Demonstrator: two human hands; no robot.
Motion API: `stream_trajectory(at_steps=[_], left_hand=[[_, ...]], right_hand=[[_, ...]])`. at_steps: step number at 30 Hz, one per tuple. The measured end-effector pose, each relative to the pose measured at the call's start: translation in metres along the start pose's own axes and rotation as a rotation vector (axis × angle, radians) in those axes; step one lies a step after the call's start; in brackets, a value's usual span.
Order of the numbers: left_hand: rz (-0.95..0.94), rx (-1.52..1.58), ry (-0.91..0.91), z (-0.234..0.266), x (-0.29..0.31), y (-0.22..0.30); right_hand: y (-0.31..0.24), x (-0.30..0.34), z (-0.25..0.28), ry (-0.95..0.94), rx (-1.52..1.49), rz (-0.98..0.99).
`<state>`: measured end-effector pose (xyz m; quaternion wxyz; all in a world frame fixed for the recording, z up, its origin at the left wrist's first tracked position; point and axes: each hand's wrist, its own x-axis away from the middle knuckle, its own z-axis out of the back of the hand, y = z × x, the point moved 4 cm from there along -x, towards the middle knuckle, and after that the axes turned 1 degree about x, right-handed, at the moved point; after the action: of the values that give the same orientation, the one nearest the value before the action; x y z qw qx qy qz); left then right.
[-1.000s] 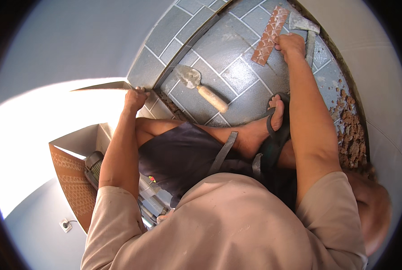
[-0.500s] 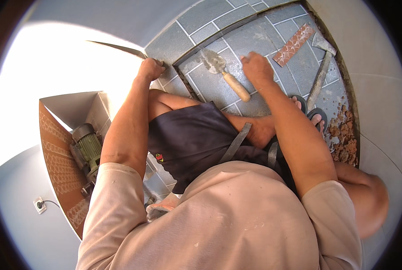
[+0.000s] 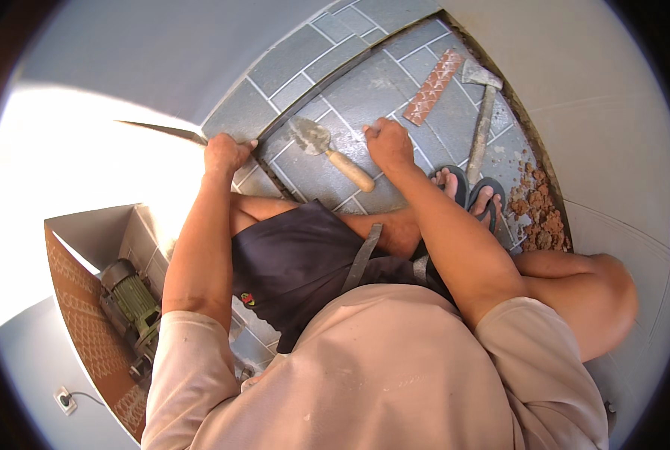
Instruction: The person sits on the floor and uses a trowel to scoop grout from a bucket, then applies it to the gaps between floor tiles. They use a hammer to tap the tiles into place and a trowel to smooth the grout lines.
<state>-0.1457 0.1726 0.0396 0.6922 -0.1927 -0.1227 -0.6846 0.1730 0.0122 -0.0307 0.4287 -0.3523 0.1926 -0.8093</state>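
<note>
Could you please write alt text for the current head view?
The person's left hand is at the near end of a grey tiled ledge; the curled right hand is over grey floor tiles, between a trowel and a reddish strip. Farther right lie a hatchet and brown rubble.

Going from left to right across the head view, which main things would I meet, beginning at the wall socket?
Wall socket → green motor → left hand → trowel with wooden handle → reddish-brown tile strip → hatchet-shaped tool → reddish-brown rubble.
</note>
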Motion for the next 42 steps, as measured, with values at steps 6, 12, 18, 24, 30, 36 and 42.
stream_trajectory(at_steps=[6, 12, 18, 24, 30, 36, 42], left_hand=[[-0.379, 0.254, 0.247, 0.005, 0.004, 0.051], [-0.502, -0.023, 0.226, -0.029, -0.027, 0.080], [-0.451, -0.077, 0.151, -0.045, -0.040, 0.070], [-0.501, -0.070, 0.113, -0.039, -0.040, 0.057], [-0.732, 0.117, -0.066, -0.013, -0.079, 0.041], [-0.708, 0.016, -0.149, 0.002, -0.078, 0.052], [-0.536, -0.074, -0.064, -0.012, -0.039, 0.068]], right_hand=[[0.094, -0.040, 0.127, 0.625, 0.307, -0.502], [0.168, -0.060, 0.145, 0.408, 0.202, -0.547], [0.157, -0.066, 0.150, 0.520, -0.044, -0.340], [0.110, -0.056, 0.148, 0.403, -0.906, -0.282], [0.129, -0.083, 0.141, 0.238, -1.372, -0.040], [0.072, -0.048, 0.168, 0.497, -0.723, 0.078], [0.025, -0.010, 0.223, 0.756, 0.046, 0.091]])
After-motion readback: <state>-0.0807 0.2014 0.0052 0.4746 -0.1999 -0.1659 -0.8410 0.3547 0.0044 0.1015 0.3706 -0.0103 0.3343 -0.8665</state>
